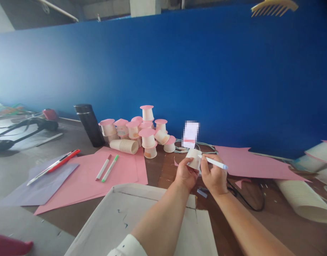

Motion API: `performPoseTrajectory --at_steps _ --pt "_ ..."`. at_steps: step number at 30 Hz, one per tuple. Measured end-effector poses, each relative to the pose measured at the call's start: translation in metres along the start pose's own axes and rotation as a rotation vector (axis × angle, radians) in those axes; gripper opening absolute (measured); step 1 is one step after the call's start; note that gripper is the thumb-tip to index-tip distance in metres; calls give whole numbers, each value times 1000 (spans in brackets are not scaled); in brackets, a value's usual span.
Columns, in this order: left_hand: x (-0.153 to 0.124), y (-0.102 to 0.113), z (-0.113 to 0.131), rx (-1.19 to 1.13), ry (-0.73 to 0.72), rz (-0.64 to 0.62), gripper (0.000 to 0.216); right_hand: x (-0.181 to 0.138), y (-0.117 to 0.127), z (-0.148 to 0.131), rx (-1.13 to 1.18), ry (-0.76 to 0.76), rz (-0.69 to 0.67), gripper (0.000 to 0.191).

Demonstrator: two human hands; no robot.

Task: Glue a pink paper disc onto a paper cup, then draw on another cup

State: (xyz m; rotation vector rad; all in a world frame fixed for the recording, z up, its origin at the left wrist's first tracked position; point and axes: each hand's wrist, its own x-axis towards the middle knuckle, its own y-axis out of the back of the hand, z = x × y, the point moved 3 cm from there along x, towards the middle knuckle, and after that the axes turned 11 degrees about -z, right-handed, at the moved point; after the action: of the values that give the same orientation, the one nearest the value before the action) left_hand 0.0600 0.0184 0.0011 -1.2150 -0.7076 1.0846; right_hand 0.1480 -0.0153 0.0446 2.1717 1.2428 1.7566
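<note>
My left hand (186,174) is wrapped round a white paper cup (193,158), held up off the table. In my right hand (214,176) is a white marker (215,163) with a pale blue end; its tip meets or nearly meets the cup's side. A small pale blue cap (202,192) lies on the table below my hands. Left of them stand several white cups topped with pink paper discs (147,133), some stacked on one another. A nested stack of paper cups (124,146) lies on its side there.
Pink sheets (120,174) hold two markers (106,169); a purple sheet (53,185) carries a red utility knife (63,161). A black flask (89,124) stands behind. White board (104,220) lies in front. On the right are pink paper (254,161), a black cable (250,204) and nested cups (304,199).
</note>
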Motion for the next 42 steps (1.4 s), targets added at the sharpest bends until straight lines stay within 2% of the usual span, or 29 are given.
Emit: performPoseTrajectory --at_steps 36,42 --pt "1 0 0 -12 5 -4 21 -3 1 1 55 -4 9 14" --pt "0 -1 0 4 -10 -16 19 -3 0 -3 60 61 -12 12"
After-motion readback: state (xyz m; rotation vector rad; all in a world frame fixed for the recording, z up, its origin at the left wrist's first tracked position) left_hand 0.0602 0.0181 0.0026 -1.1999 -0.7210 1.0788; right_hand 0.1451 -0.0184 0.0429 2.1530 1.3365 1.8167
